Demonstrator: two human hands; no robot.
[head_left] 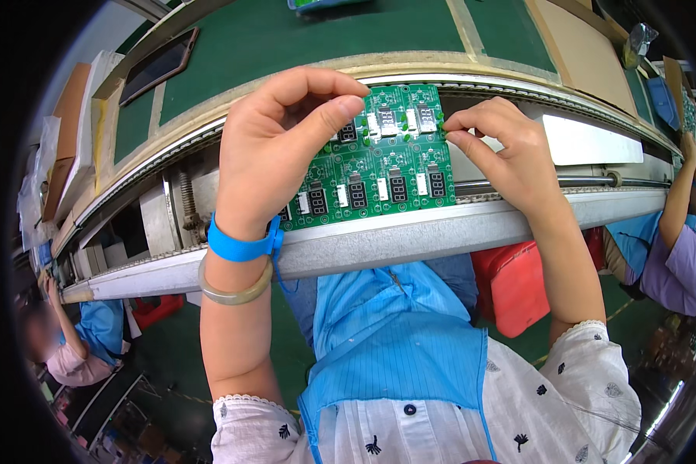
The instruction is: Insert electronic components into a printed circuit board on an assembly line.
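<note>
A green circuit board [373, 161] lies across the conveyor rails in front of me. It carries two rows of black digit displays and white connectors, with small green parts in its far row. My left hand [282, 147] is over the board's left side, covering part of it. Its thumb and index finger are pinched together at the far edge, and what they hold, if anything, is hidden. At the board's right edge, my right hand [506, 151] is closed in a pinch on a small green component [443, 124]. A blue strap [240, 246] and a bangle [236, 292] circle my left wrist.
Metal rails [410, 246] run left to right, with a shaft [572, 182] between them. Beyond is a green work surface [309, 39] with a phone-like device [160, 65] and a blue tray [317, 5]. Other people [684, 255] work at both sides. A red stool [512, 290] stands below.
</note>
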